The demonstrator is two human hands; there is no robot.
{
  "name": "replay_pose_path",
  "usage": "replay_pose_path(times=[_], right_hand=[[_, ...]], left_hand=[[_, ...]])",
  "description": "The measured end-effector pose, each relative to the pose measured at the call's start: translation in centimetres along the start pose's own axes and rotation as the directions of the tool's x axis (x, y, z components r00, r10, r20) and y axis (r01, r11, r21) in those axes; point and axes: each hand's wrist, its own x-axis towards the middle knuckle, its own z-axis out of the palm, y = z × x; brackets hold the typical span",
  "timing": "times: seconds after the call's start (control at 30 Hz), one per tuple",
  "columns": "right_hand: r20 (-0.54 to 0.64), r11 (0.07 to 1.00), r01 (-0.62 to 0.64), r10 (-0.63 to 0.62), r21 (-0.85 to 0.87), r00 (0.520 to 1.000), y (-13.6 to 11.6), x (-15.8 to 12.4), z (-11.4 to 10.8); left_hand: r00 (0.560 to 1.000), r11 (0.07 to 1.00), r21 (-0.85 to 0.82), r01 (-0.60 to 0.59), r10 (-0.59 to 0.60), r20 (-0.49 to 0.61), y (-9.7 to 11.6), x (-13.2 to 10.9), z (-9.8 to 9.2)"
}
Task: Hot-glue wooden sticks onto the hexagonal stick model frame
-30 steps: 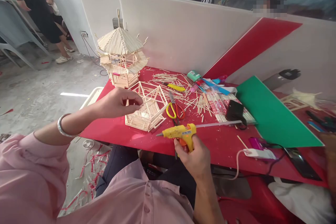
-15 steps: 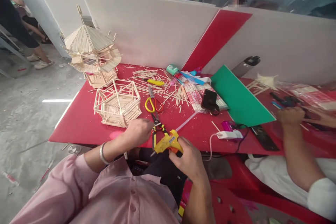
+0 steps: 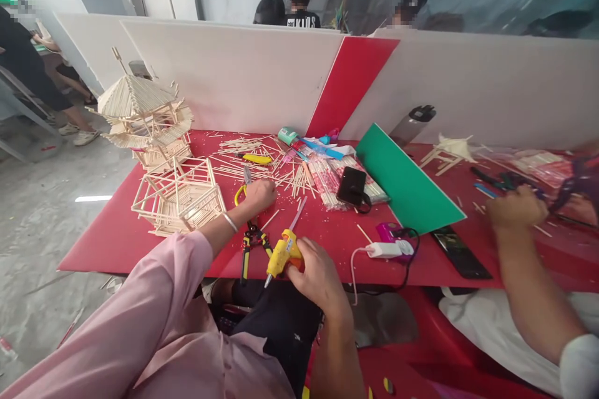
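Observation:
My right hand [image 3: 314,271] is wrapped round the handle of a yellow hot glue gun [image 3: 282,252] at the table's front edge. Its nozzle points down and left, and a clear glue stick [image 3: 298,212] pokes out of its back. Stretched over the table, my left hand [image 3: 260,194] is closed beside the scissors [image 3: 240,192] and partly covers them; what its fingers hold, if anything, is hidden. Below that hand lie black-and-yellow pliers [image 3: 255,242] and a loose stick [image 3: 270,219]. An open-topped frame of wooden sticks [image 3: 180,199] stands to the left of my left hand.
A stick pavilion with a roof [image 3: 140,115] stands at the back left. Loose sticks [image 3: 243,153], a yellow cutter [image 3: 256,158] and packed sticks [image 3: 327,181] lie farther back. A green board [image 3: 407,184] leans on the right, near a phone [image 3: 461,252] and a co-worker's hand [image 3: 517,207].
My left hand has moved forward from near the pliers to beside the scissors. The glue gun is still in my right hand, its nozzle now tipped more downward. The camera view has shifted.

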Motion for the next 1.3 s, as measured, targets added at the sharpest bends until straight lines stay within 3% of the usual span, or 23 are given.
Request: replay_pose_path(times=[0.17, 0.3, 0.4, 0.5, 0.6, 0.7, 0.83, 1.1, 1.2, 1.3], right_hand=[[-0.008, 0.995, -0.029, 0.028, -0.1, 1.0, 1.0, 0.2, -0.1], [0.002, 0.993, -0.017, 0.017, -0.12, 1.0, 1.8, 0.2, -0.4], [0.038, 0.989, 0.001, 0.005, -0.145, 0.999, 2.2, 0.4, -0.7], [0.084, 0.977, 0.007, 0.011, -0.215, 0.996, 2.9, 0.7, -0.9], [0.107, 0.958, 0.004, 0.028, -0.286, 0.994, 4.2, 1.2, -1.1], [0.142, 0.944, -0.009, 0.059, -0.329, 0.988, 5.7, 1.9, -1.2], [0.174, 0.923, -0.042, 0.116, -0.382, 0.978, 6.4, 3.0, -0.9], [0.095, 0.856, -0.171, 0.247, -0.488, 0.964, 6.1, 3.0, -1.4], [-0.007, 0.856, -0.182, 0.204, -0.484, 0.979, 4.4, 2.9, -1.9], [-0.138, 0.941, -0.12, 0.079, -0.318, 0.987, 0.4, 2.9, -0.6]], left_hand=[[0.998, 0.995, -0.068, 0.066, -0.066, 0.002, 1.4, 4.9, 0.3], [0.99, 0.984, -0.177, 0.026, -0.05, -0.128, 2.5, 4.9, -1.5], [0.967, 0.95, -0.308, -0.057, -0.024, -0.254, 2.8, 1.9, -3.7], [0.91, 0.709, -0.634, -0.308, 0.026, -0.413, 2.1, -3.3, -5.6], [0.921, 0.644, -0.701, -0.307, 0.015, -0.39, 0.4, -8.8, -6.0], [0.97, 0.565, -0.796, -0.219, 0.035, -0.243, -1.5, -12.6, -5.2], [0.99, 0.432, -0.893, -0.127, -0.006, -0.143, -3.2, -15.1, -4.3], [0.991, 0.386, -0.919, -0.085, -0.06, -0.117, -6.2, -18.6, -6.7], [0.992, 0.352, -0.934, -0.062, -0.078, -0.095, -7.4, -19.8, -7.6], [0.985, 0.276, -0.958, -0.08, -0.127, -0.118, -8.6, -20.6, -8.2]])
